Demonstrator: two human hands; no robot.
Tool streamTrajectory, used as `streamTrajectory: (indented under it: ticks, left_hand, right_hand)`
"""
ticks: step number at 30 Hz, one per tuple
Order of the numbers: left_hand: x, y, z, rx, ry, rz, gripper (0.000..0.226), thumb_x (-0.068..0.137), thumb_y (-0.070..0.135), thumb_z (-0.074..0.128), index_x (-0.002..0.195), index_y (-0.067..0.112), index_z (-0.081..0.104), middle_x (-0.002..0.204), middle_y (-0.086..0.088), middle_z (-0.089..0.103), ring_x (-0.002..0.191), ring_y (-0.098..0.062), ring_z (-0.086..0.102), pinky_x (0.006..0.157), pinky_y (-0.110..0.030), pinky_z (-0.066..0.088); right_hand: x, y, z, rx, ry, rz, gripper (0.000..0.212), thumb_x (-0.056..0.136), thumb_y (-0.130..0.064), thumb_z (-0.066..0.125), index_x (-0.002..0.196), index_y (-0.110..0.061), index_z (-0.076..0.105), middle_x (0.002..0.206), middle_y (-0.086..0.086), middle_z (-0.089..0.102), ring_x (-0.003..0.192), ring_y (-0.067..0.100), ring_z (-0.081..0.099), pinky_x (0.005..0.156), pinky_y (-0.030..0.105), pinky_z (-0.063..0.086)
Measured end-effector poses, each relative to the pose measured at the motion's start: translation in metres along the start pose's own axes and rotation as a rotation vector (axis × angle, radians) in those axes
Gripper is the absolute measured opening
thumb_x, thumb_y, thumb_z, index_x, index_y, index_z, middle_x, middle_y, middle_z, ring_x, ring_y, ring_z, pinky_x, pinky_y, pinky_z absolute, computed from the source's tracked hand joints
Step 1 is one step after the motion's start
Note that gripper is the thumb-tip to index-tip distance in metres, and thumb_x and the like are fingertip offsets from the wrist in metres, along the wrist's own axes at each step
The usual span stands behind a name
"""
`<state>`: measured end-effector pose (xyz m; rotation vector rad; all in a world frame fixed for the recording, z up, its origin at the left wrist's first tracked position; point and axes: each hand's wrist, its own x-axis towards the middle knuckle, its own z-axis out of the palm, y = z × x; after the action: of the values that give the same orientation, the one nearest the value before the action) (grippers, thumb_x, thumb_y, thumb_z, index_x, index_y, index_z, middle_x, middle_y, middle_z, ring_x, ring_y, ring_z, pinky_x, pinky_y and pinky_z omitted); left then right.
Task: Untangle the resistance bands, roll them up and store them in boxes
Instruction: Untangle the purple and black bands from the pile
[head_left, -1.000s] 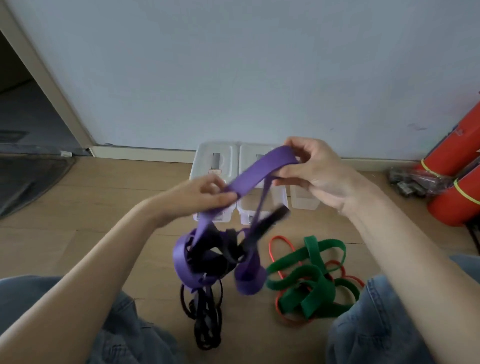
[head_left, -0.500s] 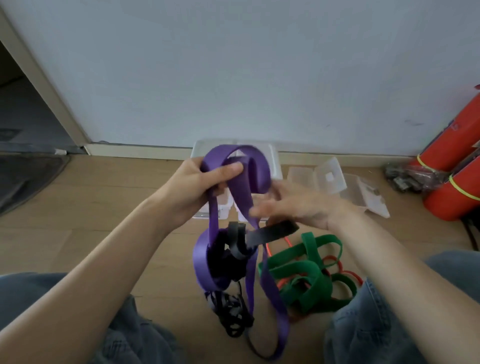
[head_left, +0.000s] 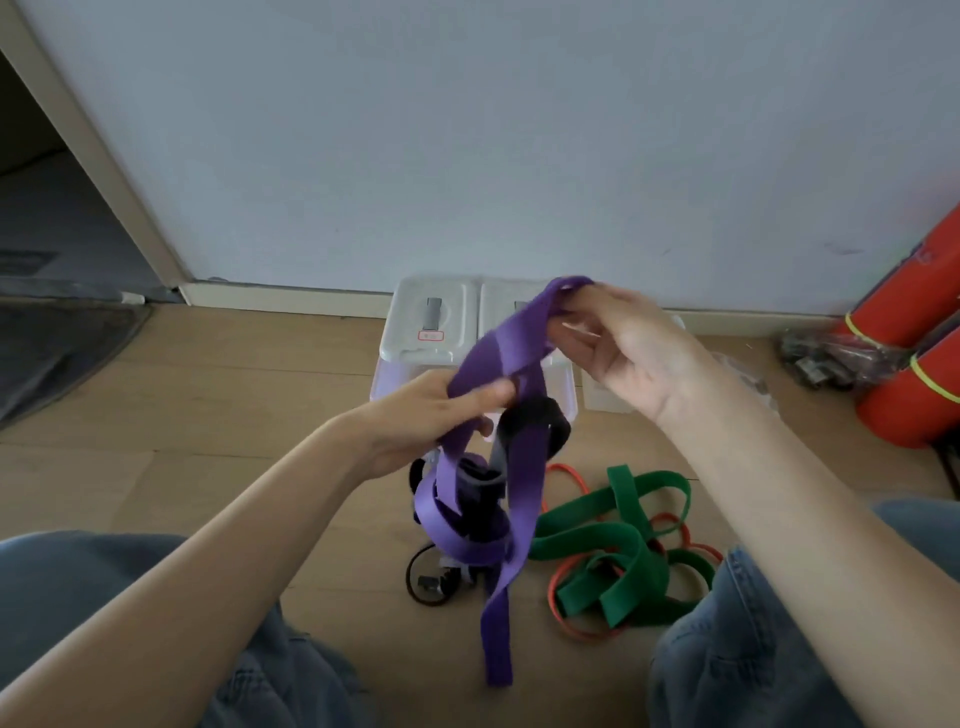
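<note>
Two hands on one strap, and it all turns on how that strap runs between them. The purple band stretches on a diagonal, climbing from lower left up to upper right, held in the air in front of the person and above the wooden floor. Below the lower grip it drops away into a snarl with the black band, whose loop hangs just under the stretched span, and one purple tail dangles down nearly to the floor between the knees.

The left hand has the low end, thumb and fingers pinching the strap flat, forearm coming in from the lower left. The right hand sits higher and further out, fingers loosely curled with the top bend of the band draped over the fingertips; whether it truly clamps or just hooks it, I cannot tell. The left is nearer the knot, so my read is that it anchors while the right draws purple up and away from the black loop.

Off to the right, on the floor, the green band and the orange band lie tangled together, untouched. Behind everything, the clear boxes wait against the wall, lids on.
</note>
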<state>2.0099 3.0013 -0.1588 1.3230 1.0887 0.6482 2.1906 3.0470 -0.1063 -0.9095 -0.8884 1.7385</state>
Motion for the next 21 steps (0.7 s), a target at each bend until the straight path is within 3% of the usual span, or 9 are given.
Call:
streamTrajectory:
  ticks: [2,4,6,9,10,12,15,18,21]
  left_hand:
    - [0.002,0.000,0.003,-0.010,-0.007,0.007,0.012,0.077,0.035,0.068,0.089,0.036,0.072,0.077,0.015,0.064,0.064,-0.002,0.051,0.065,-0.016,0.046]
    - [0.004,-0.001,0.007,-0.033,0.053,-0.008,0.012,0.072,0.029,0.073,0.081,0.022,0.069,0.067,0.004,0.055,0.059,-0.007,0.046,0.065,-0.021,0.042]
    - [0.007,-0.001,0.010,-0.089,0.186,-0.048,0.021,0.071,0.022,0.077,0.075,0.012,0.059,0.057,0.001,0.047,0.052,-0.009,0.041,0.059,-0.023,0.037]
    - [0.009,0.001,0.004,-0.335,0.416,-0.079,0.012,0.075,0.011,0.073,0.075,0.008,0.062,0.051,0.004,0.054,0.046,-0.009,0.046,0.051,-0.020,0.038]
    - [0.007,0.003,0.001,-0.387,0.464,-0.077,0.009,0.077,0.009,0.072,0.075,0.009,0.063,0.050,0.006,0.059,0.044,-0.008,0.051,0.048,-0.018,0.042]
    - [0.004,0.006,-0.002,-0.378,0.460,-0.060,0.006,0.077,0.009,0.071,0.080,0.007,0.066,0.055,0.003,0.065,0.048,-0.006,0.058,0.045,-0.012,0.043]
    - [-0.001,0.010,-0.001,-0.340,0.349,-0.073,0.022,0.075,0.022,0.074,0.088,0.005,0.068,0.067,-0.002,0.068,0.056,-0.010,0.063,0.049,-0.015,0.047]
    - [-0.002,0.017,-0.003,-0.429,0.372,-0.114,0.025,0.082,0.036,0.065,0.072,0.013,0.061,0.046,0.007,0.057,0.038,-0.005,0.052,0.041,-0.012,0.041]
    - [0.000,0.017,-0.007,-0.476,0.482,-0.157,0.021,0.087,0.031,0.062,0.078,0.012,0.057,0.043,0.006,0.055,0.036,-0.006,0.052,0.040,-0.014,0.042]
  right_hand:
    - [0.001,-0.001,-0.002,0.135,0.031,-0.016,0.010,0.084,0.009,0.057,0.080,0.000,0.060,0.064,0.007,0.068,0.063,0.015,0.069,0.059,0.020,0.055]
    - [0.002,0.000,-0.001,0.212,0.016,-0.054,0.012,0.078,0.010,0.061,0.086,0.000,0.059,0.070,0.010,0.070,0.069,0.018,0.070,0.063,0.023,0.056]
    - [0.002,0.007,-0.003,0.234,-0.027,-0.046,0.034,0.068,0.004,0.068,0.099,0.000,0.054,0.086,0.013,0.070,0.079,0.022,0.071,0.070,0.026,0.057]
    - [-0.002,0.023,-0.009,-0.268,-0.028,0.066,0.079,0.057,-0.023,0.079,0.127,-0.008,0.045,0.129,0.008,0.052,0.108,0.023,0.062,0.091,0.036,0.052]
    - [-0.006,0.030,-0.009,-0.486,-0.067,0.125,0.082,0.058,-0.032,0.080,0.130,-0.011,0.045,0.129,0.004,0.053,0.108,0.020,0.061,0.091,0.037,0.052]
    - [-0.010,0.044,-0.006,-0.703,-0.183,0.148,0.055,0.073,-0.025,0.077,0.118,-0.009,0.052,0.106,0.002,0.065,0.087,0.015,0.067,0.070,0.029,0.055]
    - [-0.009,0.049,-0.003,-0.997,-0.151,-0.108,0.024,0.082,-0.008,0.068,0.100,-0.008,0.051,0.075,0.002,0.065,0.057,0.015,0.061,0.049,0.023,0.047]
    - [-0.006,0.039,-0.005,-0.978,-0.154,-0.151,0.024,0.083,-0.004,0.067,0.101,-0.009,0.052,0.078,0.006,0.067,0.048,0.001,0.057,0.048,0.019,0.047]
    - [-0.006,0.038,-0.005,-1.044,-0.196,-0.150,0.037,0.082,-0.014,0.070,0.112,-0.020,0.049,0.085,0.000,0.066,0.054,-0.001,0.058,0.052,0.016,0.045]
